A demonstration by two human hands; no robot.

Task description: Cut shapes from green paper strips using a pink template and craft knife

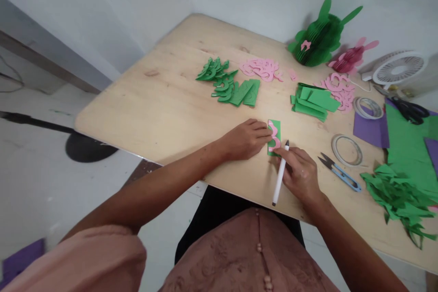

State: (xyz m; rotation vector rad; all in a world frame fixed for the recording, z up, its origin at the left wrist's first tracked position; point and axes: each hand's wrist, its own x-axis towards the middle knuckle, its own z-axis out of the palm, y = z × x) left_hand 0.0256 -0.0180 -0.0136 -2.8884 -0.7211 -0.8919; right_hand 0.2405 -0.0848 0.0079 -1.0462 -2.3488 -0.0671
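Observation:
A pink scalloped paper cutout point(274, 134) lies on a small green paper strip point(278, 126) near the table's front edge. My left hand point(247, 139) is closed at the strip's left side, its fingertips holding the cutout and strip down. From the other side, my right hand point(301, 171) holds a white marker point(280, 175) between its fingers, dark tip pointing up and away from the paper. Its index fingertip touches the lower end of the cutout; the thumb is partly hidden.
Green cutouts point(226, 84), pink cutouts point(262, 69) and green strips point(315, 100) lie beyond my hands. Thread snips point(342, 173), a tape roll point(347, 150), black scissors point(409, 108) and green scraps point(397, 191) are to the right. Paper rabbits point(316, 39) and a fan point(400, 69) stand behind.

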